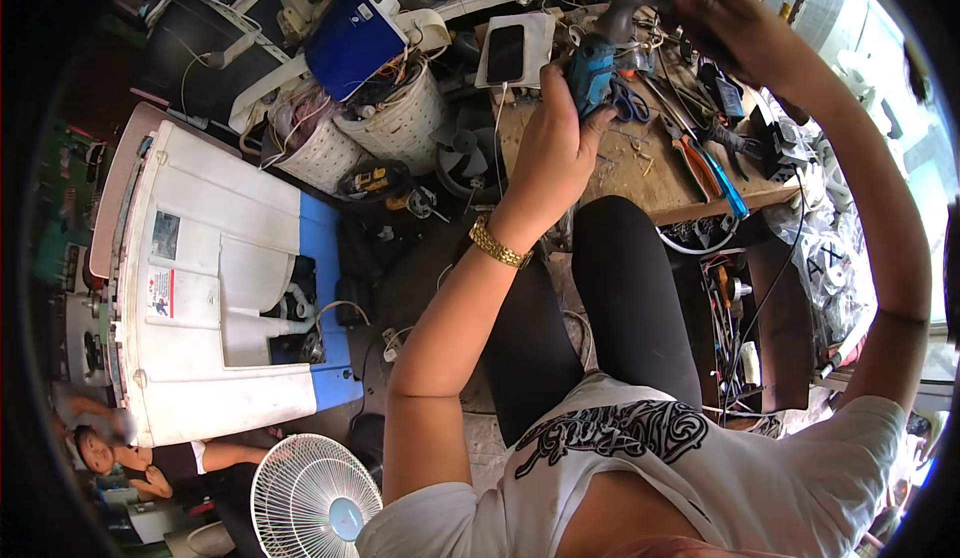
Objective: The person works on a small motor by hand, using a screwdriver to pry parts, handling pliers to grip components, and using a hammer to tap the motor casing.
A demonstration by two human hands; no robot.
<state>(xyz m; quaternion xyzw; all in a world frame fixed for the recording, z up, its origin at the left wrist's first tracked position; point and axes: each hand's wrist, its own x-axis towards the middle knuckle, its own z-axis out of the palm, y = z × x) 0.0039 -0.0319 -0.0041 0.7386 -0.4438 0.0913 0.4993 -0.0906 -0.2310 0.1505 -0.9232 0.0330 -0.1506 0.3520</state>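
Labels, square and pale, sit on the white appliance (215, 288); left hand (548, 153) grasps blue tool (592, 76), right hand (720, 23) grip unclear.

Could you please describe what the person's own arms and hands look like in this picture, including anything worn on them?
Both forearms are bare. The left hand has a gold-coloured link bracelet around the wrist. The right hand shows no ring or watch that I can make out. Short white sleeves of a T-shirt with a black print cover the upper arms. No gloves are worn.
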